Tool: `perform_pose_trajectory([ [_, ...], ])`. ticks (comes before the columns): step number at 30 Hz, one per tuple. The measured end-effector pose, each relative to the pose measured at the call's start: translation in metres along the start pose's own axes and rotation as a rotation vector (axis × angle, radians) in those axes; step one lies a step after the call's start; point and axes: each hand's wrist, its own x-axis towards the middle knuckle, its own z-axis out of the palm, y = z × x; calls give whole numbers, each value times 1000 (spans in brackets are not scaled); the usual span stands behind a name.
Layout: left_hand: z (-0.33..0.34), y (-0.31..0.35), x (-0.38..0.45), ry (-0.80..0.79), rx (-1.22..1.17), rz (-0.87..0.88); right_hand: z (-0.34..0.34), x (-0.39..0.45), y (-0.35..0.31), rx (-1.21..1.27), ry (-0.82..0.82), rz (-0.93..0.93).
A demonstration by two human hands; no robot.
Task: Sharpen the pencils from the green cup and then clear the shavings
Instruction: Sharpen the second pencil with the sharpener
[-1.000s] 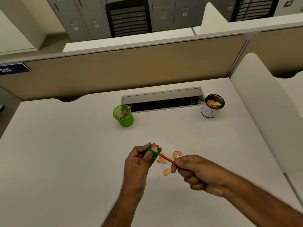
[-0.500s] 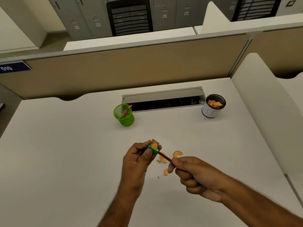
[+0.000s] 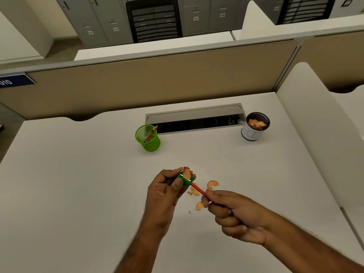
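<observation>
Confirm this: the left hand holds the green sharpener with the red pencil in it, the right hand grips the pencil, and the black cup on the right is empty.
One thing is wrong. The head view shows the black cup holds pencil shavings, so it is not empty. The rest stands: the left hand holds the green sharpener with the red pencil in it, and the right hand grips the pencil.

Left hand point(image 3: 165, 194) pinches green sharpener point(image 3: 186, 179), shaving curl atop it. Right hand point(image 3: 234, 215) grips red pencil point(image 3: 198, 189), tip inside sharpener. Loose shavings point(image 3: 212, 184) on white desk point(image 3: 78, 194) beneath. Green cup point(image 3: 148, 137) holds pencils; black cup point(image 3: 255, 126) holds shavings.
</observation>
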Motion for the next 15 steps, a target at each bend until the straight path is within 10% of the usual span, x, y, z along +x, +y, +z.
perform_pose_trajectory([
  [4,0,1,1,0,-23,-18,2,0,-3,-58,-35,-16],
  [12,-1,-2,0,20,-28,-1,3,-4,8,-1426,464,-713],
  [15,-1,-1,1,11,-39,-14,2,2,7,-1100,348,-594],
])
